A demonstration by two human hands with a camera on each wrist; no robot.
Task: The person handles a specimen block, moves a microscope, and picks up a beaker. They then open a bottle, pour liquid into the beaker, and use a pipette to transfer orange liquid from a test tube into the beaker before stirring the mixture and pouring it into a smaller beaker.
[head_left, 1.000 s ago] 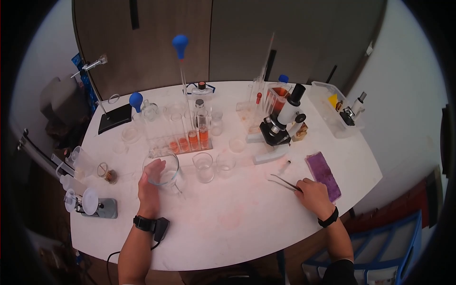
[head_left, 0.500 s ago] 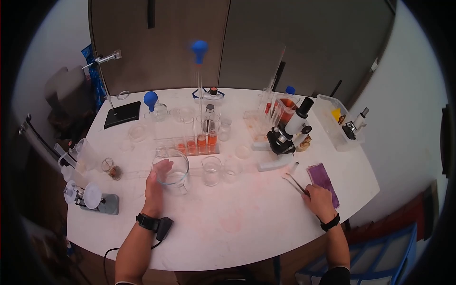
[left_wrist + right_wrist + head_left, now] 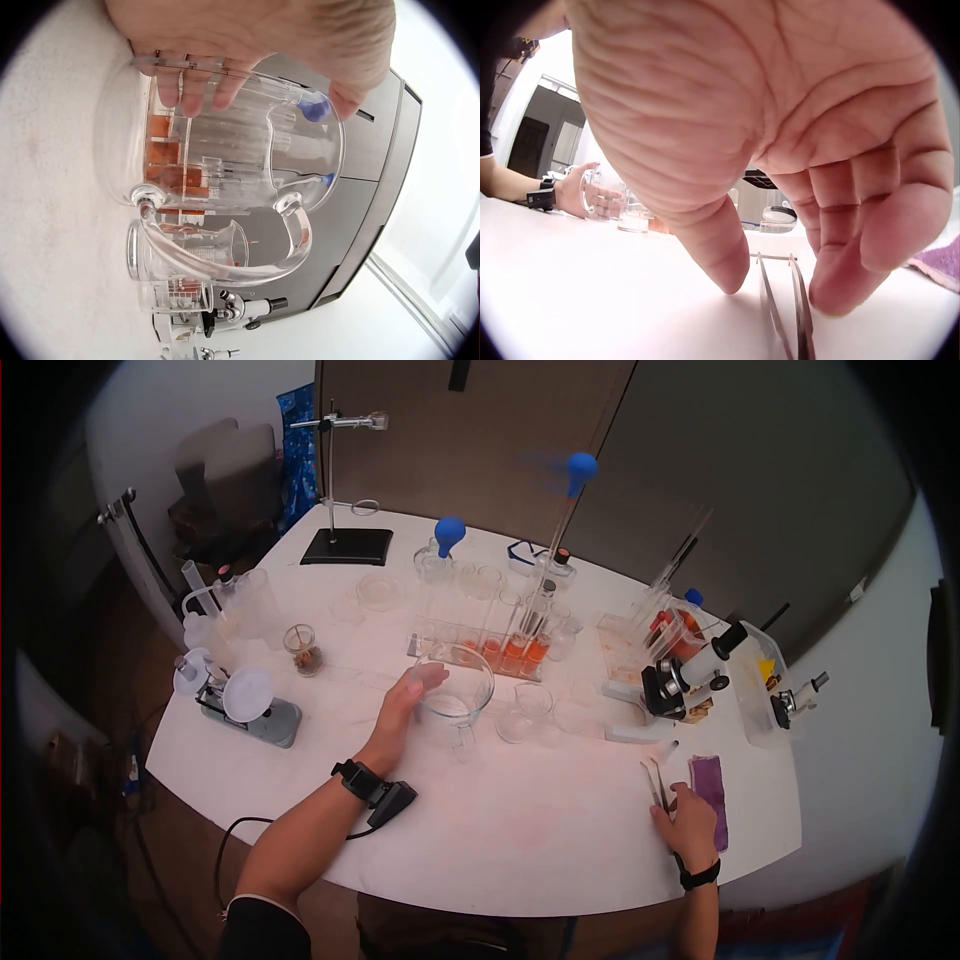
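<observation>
My left hand [image 3: 402, 710] holds the side of a clear glass mug [image 3: 232, 135], its fingers [image 3: 191, 97] lying along the wall and the thumb by the rim. The mug stands on the white table, its looped handle [image 3: 225, 274] turned away from the hand. On the right, thin metal tweezers [image 3: 802, 315] lie between the thumb and fingertips of my right hand [image 3: 690, 825]. Those fingers are spread, with a gap between the thumb and the tweezers. The two tweezer arms stand apart with nothing between them. A small dark-ended tube [image 3: 672, 750] lies just past the tips.
Two glass beakers [image 3: 530, 705] stand right of the mug. Behind is a rack [image 3: 475, 665] of test tubes with orange liquid. A microscope [image 3: 690, 680] and purple cloth [image 3: 708, 800] are at right. A balance scale [image 3: 270, 722] and ring stand [image 3: 345, 547] are at left.
The head view has swung left and tilted, shifting the whole table in view. My right hand has loosened from the tweezers it held earlier. My left hand stays at the mug.
</observation>
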